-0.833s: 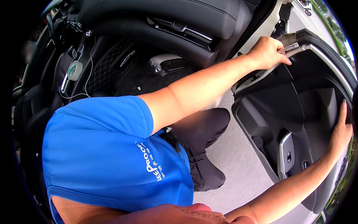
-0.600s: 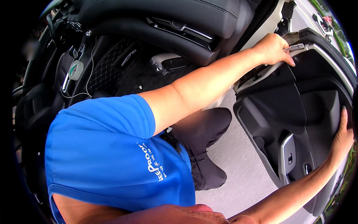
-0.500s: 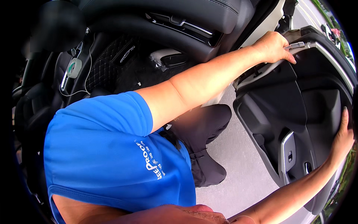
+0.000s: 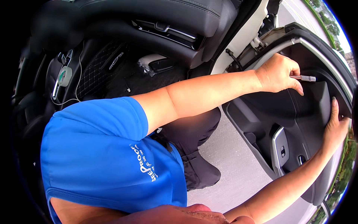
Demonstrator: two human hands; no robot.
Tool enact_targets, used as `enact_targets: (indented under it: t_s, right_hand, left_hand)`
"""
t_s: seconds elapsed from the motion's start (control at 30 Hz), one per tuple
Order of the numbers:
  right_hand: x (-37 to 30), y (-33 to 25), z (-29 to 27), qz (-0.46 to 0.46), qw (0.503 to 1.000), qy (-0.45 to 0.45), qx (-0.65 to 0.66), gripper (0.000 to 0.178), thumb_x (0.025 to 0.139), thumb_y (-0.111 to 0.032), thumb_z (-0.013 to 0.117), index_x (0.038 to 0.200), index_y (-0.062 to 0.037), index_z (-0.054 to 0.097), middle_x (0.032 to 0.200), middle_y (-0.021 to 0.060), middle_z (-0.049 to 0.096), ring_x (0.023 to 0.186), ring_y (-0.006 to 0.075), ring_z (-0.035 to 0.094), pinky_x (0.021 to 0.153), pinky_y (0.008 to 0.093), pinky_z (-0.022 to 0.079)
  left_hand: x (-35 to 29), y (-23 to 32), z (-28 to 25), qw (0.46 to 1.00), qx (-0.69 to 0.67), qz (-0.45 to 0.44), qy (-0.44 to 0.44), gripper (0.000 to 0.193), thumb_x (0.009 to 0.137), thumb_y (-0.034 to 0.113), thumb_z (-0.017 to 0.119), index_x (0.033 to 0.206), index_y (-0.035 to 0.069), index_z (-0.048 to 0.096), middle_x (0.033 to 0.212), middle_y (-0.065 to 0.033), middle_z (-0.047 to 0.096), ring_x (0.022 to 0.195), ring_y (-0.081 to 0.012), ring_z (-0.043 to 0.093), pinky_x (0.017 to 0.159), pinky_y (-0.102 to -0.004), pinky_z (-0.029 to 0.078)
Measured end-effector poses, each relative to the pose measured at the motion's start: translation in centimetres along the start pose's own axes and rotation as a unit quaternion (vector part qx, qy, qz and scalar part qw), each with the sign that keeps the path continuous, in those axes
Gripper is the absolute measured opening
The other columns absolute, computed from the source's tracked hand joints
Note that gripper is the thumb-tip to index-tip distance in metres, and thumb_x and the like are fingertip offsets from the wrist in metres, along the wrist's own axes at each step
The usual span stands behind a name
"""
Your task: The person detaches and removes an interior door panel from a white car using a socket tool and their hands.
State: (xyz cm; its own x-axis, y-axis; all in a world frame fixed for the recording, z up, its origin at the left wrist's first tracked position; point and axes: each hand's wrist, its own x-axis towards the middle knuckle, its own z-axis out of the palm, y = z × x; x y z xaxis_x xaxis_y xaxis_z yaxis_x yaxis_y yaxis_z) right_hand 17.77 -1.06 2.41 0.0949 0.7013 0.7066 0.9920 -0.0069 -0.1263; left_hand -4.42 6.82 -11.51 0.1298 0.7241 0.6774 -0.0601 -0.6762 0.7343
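My left hand is closed in a pinch around a small silver rod-shaped tool with a thicker cylindrical tip. It hovers over the upper hinge-side part of the black car door panel, and I cannot tell whether the tool touches the panel. My right hand grips the window-side edge of the open door. One stretched digit lies along the panel's inner face, while the other fingers go over the edge and are mostly hidden. A silver-trimmed switch panel sits on the armrest between my right forearm and the panel's lower edge.
The black dashboard and glove box handle fill the upper left. On the dark floor lies a mirror-like part with plastic film. A roll of green-white tape and a white cable are further left. Pale pavement shows below.
My left hand, with the silver tool, has moved from the door's hinge-side corner, inward over the panel. My right hand stays on the door edge. The view has shifted slightly.
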Motion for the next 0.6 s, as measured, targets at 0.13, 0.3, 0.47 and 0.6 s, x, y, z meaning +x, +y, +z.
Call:
enact_targets:
  t_s: [0.13, 0.3, 0.47, 0.6]
  right_hand:
    - [-2.4, -2.5, 1.1, 0.102, 0.977, 0.182, -0.05, 0.063, 0.094, -0.057, 0.059, 0.116, 0.0019, 0.065, 0.1, 0.013, 0.073, 0.092, 0.0265, 0.071, 0.083, 0.037, 0.053]
    - [-3.1, -3.8, 2.2, 0.116, 0.959, 0.255, 0.047, 0.062, 0.101, -0.055, 0.047, 0.12, 0.0018, 0.061, 0.098, 0.0128, 0.073, 0.091, 0.0274, 0.072, 0.081, 0.0374, 0.054]
    - [-4.0, -6.2, 3.6, 0.108, 0.96, 0.257, 0.03, 0.076, 0.099, -0.065, 0.04, 0.127, 0.0042, 0.056, 0.109, 0.0206, 0.069, 0.097, 0.0342, 0.068, 0.084, 0.0428, 0.052]
    - [-3.6, -5.7, 4.2, 0.077, 0.932, 0.348, 0.07, 0.088, 0.096, -0.068, 0.044, 0.139, 0.0094, 0.042, 0.11, 0.0234, 0.063, 0.096, 0.0363, 0.066, 0.085, 0.0446, 0.051]
  left_hand:
    - [0.7, 1.5, 1.2, 0.998, -0.029, 0.046, 0.041, 0.07, 0.054, 0.046, 0.097, 0.094, 0.003, 0.058, 0.068, -0.0037, 0.057, 0.061, -0.0137, 0.056, 0.059, -0.0296, 0.049]
    - [1.9, 2.2, 1.0, 0.999, -0.012, -0.006, 0.041, 0.07, 0.056, 0.031, 0.098, 0.1, 0.001, 0.053, 0.071, -0.0045, 0.057, 0.064, -0.0143, 0.056, 0.061, -0.0305, 0.049]
    - [2.3, 2.4, 0.4, 0.998, 0.033, 0.051, 0.023, 0.067, 0.057, 0.024, 0.096, 0.104, 0.001, 0.054, 0.073, -0.0072, 0.059, 0.066, -0.0171, 0.058, 0.062, -0.0319, 0.049]
    - [2.7, 2.3, 1.4, 0.997, 0.022, 0.069, 0.024, 0.065, 0.059, 0.023, 0.094, 0.104, 0.0, 0.054, 0.073, -0.0089, 0.058, 0.064, -0.0206, 0.058, 0.062, -0.0339, 0.05]
